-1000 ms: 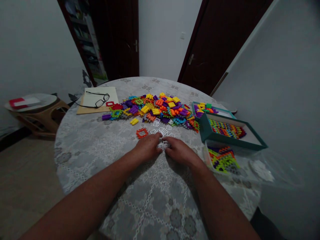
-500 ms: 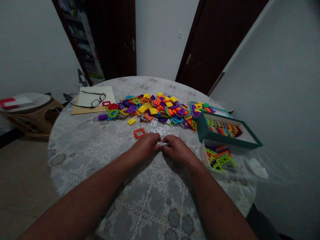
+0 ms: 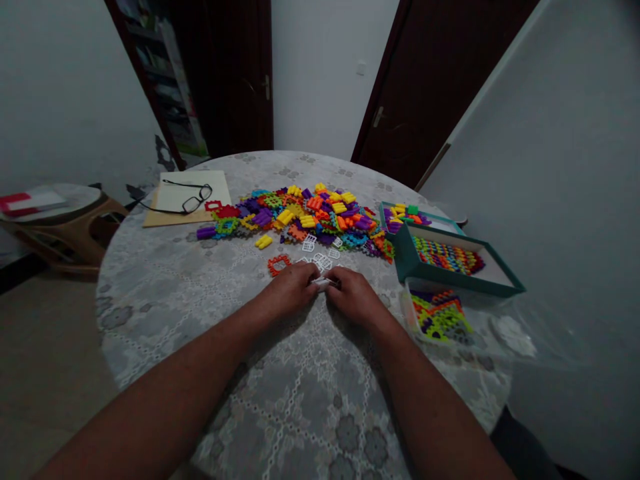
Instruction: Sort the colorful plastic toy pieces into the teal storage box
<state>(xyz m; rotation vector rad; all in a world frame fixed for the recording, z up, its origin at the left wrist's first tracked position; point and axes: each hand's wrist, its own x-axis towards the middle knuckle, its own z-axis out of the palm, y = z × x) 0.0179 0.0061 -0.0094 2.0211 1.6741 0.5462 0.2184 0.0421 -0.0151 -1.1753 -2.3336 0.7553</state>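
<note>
Centre of the frame: the left hand (image 3: 294, 285) and the right hand (image 3: 355, 293) meet over the cloth-covered desk (image 3: 310, 393), the fingers of both closed on a small white lattice piece (image 3: 323, 283) between them. Compared with half a second ago, when it shows almost edge-on, the piece now presents slightly more of its face, and the hands stand a little farther apart; this suggests that it is being turned or worked in the fingers. The loose white lattice pieces (image 3: 323, 261) just beyond, the orange toothed frame (image 3: 279, 265) beside the left hand and the multicoloured pile (image 3: 306, 222) in the upper centre keep their arrangement.

Most of the held piece is covered by fingers; whether it is one part or several joined cannot be told. The hands also cover part of the nearest loose white pieces. The forearms are cut off by the lower edge. At right, the contents of the clear tub (image 3: 407, 310) are partly indistinct, and a dark shape (image 3: 525, 443) at lower right is unidentifiable.
</note>
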